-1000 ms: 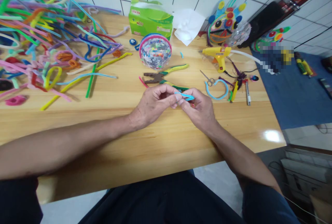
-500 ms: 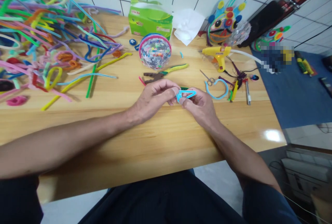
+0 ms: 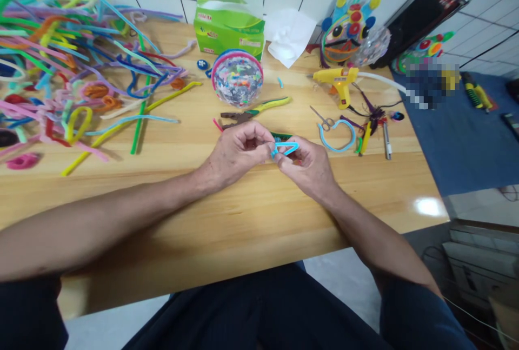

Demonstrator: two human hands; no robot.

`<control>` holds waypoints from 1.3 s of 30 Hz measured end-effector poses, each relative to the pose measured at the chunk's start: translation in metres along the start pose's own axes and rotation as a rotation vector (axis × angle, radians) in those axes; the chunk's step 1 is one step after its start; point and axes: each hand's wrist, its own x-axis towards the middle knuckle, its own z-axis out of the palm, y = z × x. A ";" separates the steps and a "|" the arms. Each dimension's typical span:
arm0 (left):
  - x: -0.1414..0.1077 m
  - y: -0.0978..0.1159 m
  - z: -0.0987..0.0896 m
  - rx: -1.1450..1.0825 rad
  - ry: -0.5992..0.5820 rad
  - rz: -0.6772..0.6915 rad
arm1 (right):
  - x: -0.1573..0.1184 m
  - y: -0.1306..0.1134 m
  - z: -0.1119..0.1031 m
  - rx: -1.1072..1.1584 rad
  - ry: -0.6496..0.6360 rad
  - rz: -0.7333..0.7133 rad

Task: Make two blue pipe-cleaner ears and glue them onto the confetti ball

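Note:
Between my two hands is a light-blue pipe cleaner (image 3: 288, 147), bent into a narrow pointed loop with a bunched end at the left. My left hand (image 3: 244, 150) pinches the bunched end between thumb and fingers. On the other side, my right hand (image 3: 310, 163) grips the same piece near its lower strand, fingertips close to the left ones. Both hands hover over the front half of the wooden table (image 3: 251, 220). Just beyond them lie pliers (image 3: 255, 112) with yellow-green handles. Part of whatever lies behind my fingers is hidden.
A heap of coloured pipe cleaners (image 3: 97, 68) covers the left. Behind stand a clear decorated bowl (image 3: 238, 79) and a green tissue pack (image 3: 229, 28). Toward the right are a yellow glue gun (image 3: 338, 82), small scissors (image 3: 324, 120), a curved blue pipe cleaner (image 3: 338, 150) and a utility knife (image 3: 387, 142).
The whole view has shifted slightly. Both hands stay on the blue pipe cleaner, and its bunched left end is now more covered by my fingers.

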 end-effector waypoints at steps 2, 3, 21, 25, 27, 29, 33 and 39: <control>0.000 0.000 0.001 -0.005 0.013 -0.006 | -0.001 0.001 0.001 -0.047 0.013 -0.034; 0.000 -0.001 0.001 -0.010 0.020 -0.010 | -0.002 0.001 0.001 -0.068 0.018 -0.048; -0.002 -0.003 0.000 -0.049 -0.059 -0.142 | 0.004 0.002 -0.002 0.058 -0.069 0.012; -0.002 -0.005 -0.001 -0.027 -0.018 -0.115 | 0.002 0.004 -0.002 0.015 -0.052 -0.020; -0.001 -0.005 -0.001 -0.031 -0.012 -0.110 | 0.003 0.006 -0.002 0.026 -0.050 -0.019; 0.000 -0.003 -0.001 -0.043 -0.012 -0.124 | 0.004 0.007 -0.003 0.091 -0.064 -0.010; 0.000 -0.002 -0.001 -0.068 -0.021 -0.139 | 0.008 0.008 -0.007 0.203 -0.058 -0.031; -0.003 -0.001 0.000 -0.059 -0.029 -0.081 | 0.010 0.009 -0.007 0.253 -0.044 -0.031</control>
